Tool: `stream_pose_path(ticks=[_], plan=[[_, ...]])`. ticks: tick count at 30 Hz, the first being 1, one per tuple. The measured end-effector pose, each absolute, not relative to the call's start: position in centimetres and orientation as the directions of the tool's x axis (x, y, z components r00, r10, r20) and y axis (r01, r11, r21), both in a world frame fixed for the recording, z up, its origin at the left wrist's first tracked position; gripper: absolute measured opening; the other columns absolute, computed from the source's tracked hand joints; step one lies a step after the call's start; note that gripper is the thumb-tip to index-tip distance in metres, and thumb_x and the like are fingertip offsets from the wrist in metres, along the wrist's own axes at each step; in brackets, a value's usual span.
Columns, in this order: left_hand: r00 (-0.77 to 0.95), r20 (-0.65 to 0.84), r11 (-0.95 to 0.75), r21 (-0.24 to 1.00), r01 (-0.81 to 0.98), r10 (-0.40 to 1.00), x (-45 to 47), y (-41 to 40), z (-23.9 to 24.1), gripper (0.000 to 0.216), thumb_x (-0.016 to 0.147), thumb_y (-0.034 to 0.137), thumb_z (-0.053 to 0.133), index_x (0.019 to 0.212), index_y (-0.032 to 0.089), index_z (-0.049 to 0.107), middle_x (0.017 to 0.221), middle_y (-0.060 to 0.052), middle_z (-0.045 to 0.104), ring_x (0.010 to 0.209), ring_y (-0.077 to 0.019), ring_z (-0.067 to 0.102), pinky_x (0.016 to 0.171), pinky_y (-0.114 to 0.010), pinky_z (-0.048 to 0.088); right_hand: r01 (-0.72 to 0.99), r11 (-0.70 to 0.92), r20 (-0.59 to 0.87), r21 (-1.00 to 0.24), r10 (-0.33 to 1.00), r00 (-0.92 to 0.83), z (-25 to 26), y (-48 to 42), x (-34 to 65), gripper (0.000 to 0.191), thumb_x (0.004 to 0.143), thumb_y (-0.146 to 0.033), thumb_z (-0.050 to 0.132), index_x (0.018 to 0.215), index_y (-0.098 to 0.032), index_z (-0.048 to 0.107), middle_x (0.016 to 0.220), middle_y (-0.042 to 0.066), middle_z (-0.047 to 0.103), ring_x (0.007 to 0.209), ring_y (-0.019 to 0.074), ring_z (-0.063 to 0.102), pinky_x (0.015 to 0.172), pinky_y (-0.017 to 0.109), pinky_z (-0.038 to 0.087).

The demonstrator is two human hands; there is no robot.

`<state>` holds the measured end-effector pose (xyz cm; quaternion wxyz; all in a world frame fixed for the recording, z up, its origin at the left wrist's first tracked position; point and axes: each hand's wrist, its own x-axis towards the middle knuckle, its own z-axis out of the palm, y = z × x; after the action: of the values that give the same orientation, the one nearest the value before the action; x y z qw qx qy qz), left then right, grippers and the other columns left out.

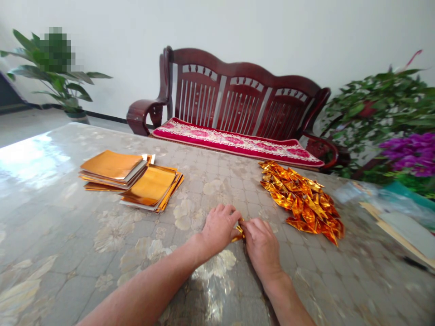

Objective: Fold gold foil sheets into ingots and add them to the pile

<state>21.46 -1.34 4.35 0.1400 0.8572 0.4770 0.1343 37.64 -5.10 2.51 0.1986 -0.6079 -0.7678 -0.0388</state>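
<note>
Between my two hands is a small piece of shiny gold foil paper (239, 234), mostly covered by the fingers. My left hand (220, 227) is closed on its left side, and my right hand (261, 242) pinches it from the right. Both hands rest low over the table, close together. To the left lie stacks of flat gold foil paper sheets (151, 185), some showing grey edges. On the right is a heap of folded gold foil paper pieces (302, 201) with pointed ends.
The table (136, 244) has a glossy floral cover. Clear plastic bags (360, 194), a pale board (404, 231) and a black pen-like object (415, 263) lie at the right. Behind stands a wooden bench (243, 97) with a red mat. Plants (374, 108) flank it.
</note>
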Motion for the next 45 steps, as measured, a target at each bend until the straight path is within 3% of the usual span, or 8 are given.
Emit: stream_pose_path(ticks=[8, 16, 27, 34, 38, 45], plan=[[0.487, 0.145, -0.504, 0.37, 0.781, 0.861, 21.5, -2.2, 4.2, 0.025, 0.089, 0.041, 0.065, 0.11, 0.027, 0.065, 0.114, -0.003, 0.064, 0.107, -0.0246, 0.057, 0.088, -0.037, 0.048, 0.929, 0.246, 0.347, -0.278, 0.927, -0.141, 2.5, -4.8, 38.1, 0.02, 0.098, -0.025, 0.053, 0.095, -0.023, 0.073, 0.086, 0.003, 0.068, 0.086, 0.0185, 0.058, 0.076, 0.026, 0.039], [0.527, 0.164, -0.552, 0.237, 0.799, 0.834, 22.0, -3.0, 3.8, 0.014, 0.094, 0.031, 0.059, 0.102, 0.021, 0.064, 0.104, -0.004, 0.068, 0.098, -0.0249, 0.061, 0.079, -0.038, 0.05, 0.916, 0.259, 0.366, -0.306, 0.92, -0.138, 2.5, -5.0, 38.5, 0.018, 0.096, -0.027, 0.057, 0.093, -0.023, 0.074, 0.089, 0.003, 0.072, 0.086, 0.019, 0.062, 0.078, 0.027, 0.042], [0.605, 0.187, -0.632, 0.186, 0.752, 0.774, 21.9, -3.4, 3.6, 0.011, 0.096, 0.023, 0.054, 0.104, 0.02, 0.061, 0.101, -0.004, 0.067, 0.097, -0.0238, 0.062, 0.079, -0.037, 0.051, 0.906, 0.27, 0.387, -0.326, 0.913, -0.133, 2.3, -4.8, 38.5, 0.018, 0.095, -0.027, 0.056, 0.091, -0.022, 0.073, 0.088, 0.004, 0.072, 0.084, 0.0189, 0.066, 0.076, 0.027, 0.045], [0.613, 0.194, -0.641, 0.153, 0.752, 0.766, 22.0, -3.5, 3.6, 0.015, 0.095, 0.02, 0.055, 0.109, 0.018, 0.061, 0.103, -0.005, 0.067, 0.098, -0.0247, 0.062, 0.079, -0.038, 0.052, 0.889, 0.268, 0.334, -0.371, 0.932, -0.142, 2.7, -4.7, 39.1, 0.028, 0.095, -0.02, 0.048, 0.107, -0.024, 0.073, 0.099, 0.003, 0.072, 0.089, 0.0169, 0.068, 0.077, 0.026, 0.047], [0.622, 0.19, -0.648, 0.135, 0.75, 0.76, 22.1, -3.4, 3.4, 0.017, 0.095, 0.02, 0.056, 0.111, 0.017, 0.061, 0.105, -0.006, 0.067, 0.099, -0.0248, 0.061, 0.079, -0.038, 0.052, 0.922, 0.287, 0.232, -0.26, 0.945, -0.229, 3.5, -4.5, 39.0, 0.036, 0.097, -0.018, 0.042, 0.12, -0.026, 0.069, 0.098, 0.004, 0.069, 0.087, 0.0177, 0.066, 0.072, 0.026, 0.046], [0.634, 0.218, -0.665, 0.122, 0.736, 0.742, 22.1, -3.3, 3.1, 0.018, 0.096, 0.02, 0.054, 0.111, 0.015, 0.061, 0.107, -0.008, 0.066, 0.098, -0.0253, 0.06, 0.081, -0.04, 0.051, 0.951, 0.295, 0.161, -0.092, 0.947, -0.279, 4.2, -4.1, 38.2, 0.037, 0.095, -0.014, 0.046, 0.124, -0.027, 0.065, 0.101, 0.004, 0.066, 0.091, 0.0195, 0.062, 0.065, 0.026, 0.042]])
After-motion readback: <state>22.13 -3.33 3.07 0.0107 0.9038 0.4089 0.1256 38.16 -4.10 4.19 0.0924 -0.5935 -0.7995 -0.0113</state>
